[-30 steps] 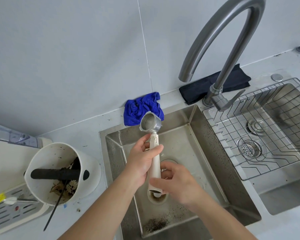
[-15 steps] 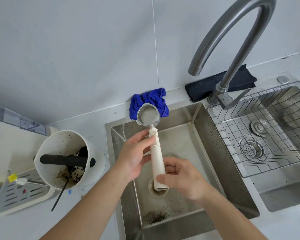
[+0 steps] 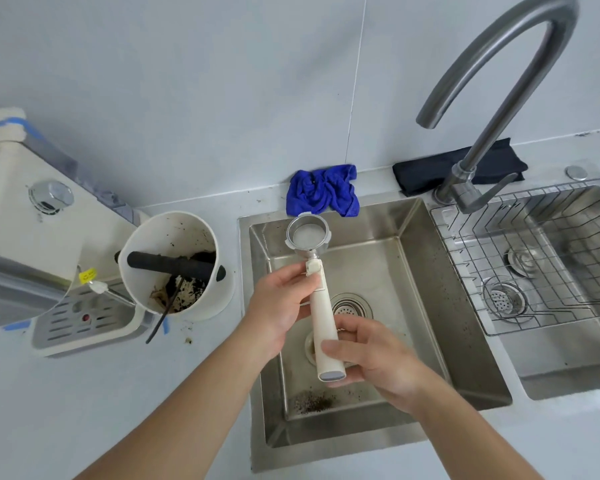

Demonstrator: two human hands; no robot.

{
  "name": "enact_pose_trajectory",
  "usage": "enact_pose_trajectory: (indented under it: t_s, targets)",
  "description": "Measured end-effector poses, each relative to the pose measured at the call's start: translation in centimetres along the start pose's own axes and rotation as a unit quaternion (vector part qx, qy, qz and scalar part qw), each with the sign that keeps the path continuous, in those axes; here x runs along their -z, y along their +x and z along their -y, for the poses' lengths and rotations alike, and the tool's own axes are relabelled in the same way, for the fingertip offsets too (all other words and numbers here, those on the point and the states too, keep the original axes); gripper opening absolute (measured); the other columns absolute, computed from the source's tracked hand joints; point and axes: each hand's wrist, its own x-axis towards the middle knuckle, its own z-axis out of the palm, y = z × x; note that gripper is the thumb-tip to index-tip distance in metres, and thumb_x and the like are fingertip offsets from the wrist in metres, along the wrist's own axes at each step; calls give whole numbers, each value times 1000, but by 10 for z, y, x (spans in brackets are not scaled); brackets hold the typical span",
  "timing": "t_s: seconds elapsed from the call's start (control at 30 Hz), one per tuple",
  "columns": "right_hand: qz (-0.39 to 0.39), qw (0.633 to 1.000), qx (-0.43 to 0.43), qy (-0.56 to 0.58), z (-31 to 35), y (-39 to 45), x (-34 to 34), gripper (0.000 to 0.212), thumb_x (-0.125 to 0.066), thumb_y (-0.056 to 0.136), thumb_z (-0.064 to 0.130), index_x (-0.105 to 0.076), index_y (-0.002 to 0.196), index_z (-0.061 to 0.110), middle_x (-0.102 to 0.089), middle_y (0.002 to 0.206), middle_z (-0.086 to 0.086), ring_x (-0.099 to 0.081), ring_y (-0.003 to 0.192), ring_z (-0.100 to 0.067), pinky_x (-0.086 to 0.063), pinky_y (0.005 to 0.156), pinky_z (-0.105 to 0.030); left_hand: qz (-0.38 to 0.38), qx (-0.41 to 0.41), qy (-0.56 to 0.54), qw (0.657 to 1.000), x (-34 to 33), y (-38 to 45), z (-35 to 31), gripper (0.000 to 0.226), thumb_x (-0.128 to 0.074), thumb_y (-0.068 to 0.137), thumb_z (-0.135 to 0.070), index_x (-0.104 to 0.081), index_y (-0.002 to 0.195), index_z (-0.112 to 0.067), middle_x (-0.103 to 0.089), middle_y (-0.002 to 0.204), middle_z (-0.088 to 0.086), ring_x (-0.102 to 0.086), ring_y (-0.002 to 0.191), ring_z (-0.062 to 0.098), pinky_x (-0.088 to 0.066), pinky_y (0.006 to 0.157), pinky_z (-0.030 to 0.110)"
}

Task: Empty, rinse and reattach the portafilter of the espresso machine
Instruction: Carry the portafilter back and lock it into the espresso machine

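Since a moment ago the right hand (image 3: 371, 358) has slid down to the butt end of the portafilter (image 3: 321, 299) handle, and more of the espresso machine (image 3: 25, 230) shows far left of the sink (image 3: 440, 323). Just left of the sink stands a white knock box (image 3: 174, 268) holding dark grounds; above the basin, the left hand (image 3: 281, 306) pinches the handle's top near the neck while the right hand's fingers curl around its lower end, basket up. Beyond the sink's back rim lies a blue cloth (image 3: 321, 190), and the tap (image 3: 492, 98) arches over its right corner.
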Motion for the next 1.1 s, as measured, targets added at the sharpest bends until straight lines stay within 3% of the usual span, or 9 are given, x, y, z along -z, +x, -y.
enact_pose_trajectory:
  t_s: [0.23, 0.43, 0.6, 0.77, 0.87, 1.1]
  targets:
    - [-44, 999, 3, -29, -11, -15, -27, 39, -76, 77, 27, -68, 112, 11, -74, 79, -6, -73, 72, -18, -57, 58, -28, -5, 11, 5, 1000, 18, -24, 14, 18, -69, 88, -10, -75, 104, -15, -76, 81, -4, -72, 74, 10, -55, 62, 22]
    - [-59, 996, -27, -60, -32, -22, -45, 23, -72, 88, 3, -68, 110, 7, -72, 83, -6, -72, 75, -15, -57, 62, -28, 6, 30, 17, 999, 35, -46, 29, 18, -70, 86, -7, -74, 101, -16, -78, 83, -2, -73, 74, 13, -56, 62, 24]
    - [-57, 995, -37, -71, -53, -28, -71, 42, -75, 71, 18, -68, 112, 12, -69, 83, -13, -73, 77, -22, -55, 59, -29, 11, 30, 39, 999, 62, -67, 38, 18, -71, 84, -4, -76, 96, -16, -78, 83, 1, -74, 77, 14, -58, 69, 27]
    - [-35, 994, -51, -94, -68, -26, -98, 50, -76, 69, 17, -68, 118, 20, -71, 82, -11, -75, 86, -28, -58, 64, -34, 18, 43, 50, 998, 94, -87, 42, 25, -73, 81, -2, -74, 104, -10, -77, 88, 6, -73, 80, 16, -60, 74, 30]
    - [-24, 989, -59, -130, -76, -22, -116, 51, -75, 68, 16, -67, 118, 19, -68, 100, -28, -72, 93, -37, -60, 67, -40, 18, 52, 40, 998, 115, -98, 47, 31, -73, 80, 1, -73, 109, -10, -77, 89, 5, -73, 82, 15, -59, 72, 26]
    - [-10, 984, -88, -153, -95, -14, -163, 51, -76, 65, 19, -64, 114, 11, -67, 109, -30, -69, 101, -37, -57, 62, -35, 12, 59, 52, 997, 171, -119, 54, 28, -73, 79, 0, -73, 105, -10, -78, 90, 8, -75, 85, 19, -58, 71, 26]
